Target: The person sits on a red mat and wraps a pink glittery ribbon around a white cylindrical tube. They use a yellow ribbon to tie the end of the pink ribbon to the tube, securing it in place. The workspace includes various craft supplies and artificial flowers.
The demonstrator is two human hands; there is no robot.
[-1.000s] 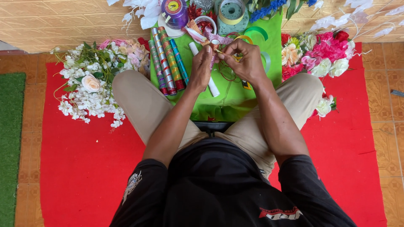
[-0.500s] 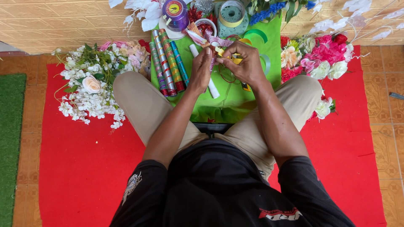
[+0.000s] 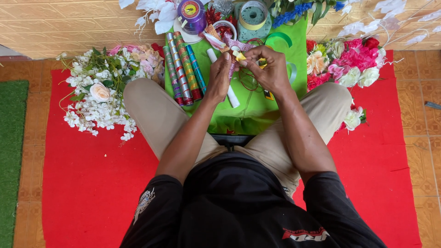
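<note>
A small yellow piece (image 3: 240,55) is pinched between the fingertips of the left hand (image 3: 219,76) and the right hand (image 3: 268,69), above the far part of the green cloth (image 3: 257,110). It is best kept taut and turned slowly, close over the cloth.

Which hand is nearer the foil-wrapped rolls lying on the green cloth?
Left. The left hand is just right of the foil-wrapped rolls, nearly beside them; the right hand sits farther right, beyond the left hand.

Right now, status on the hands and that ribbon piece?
Left hand and right hand both pinch the small yellow ribbon piece above the green cloth. Foil rolls lie left of the hands. Nothing between them.
</note>
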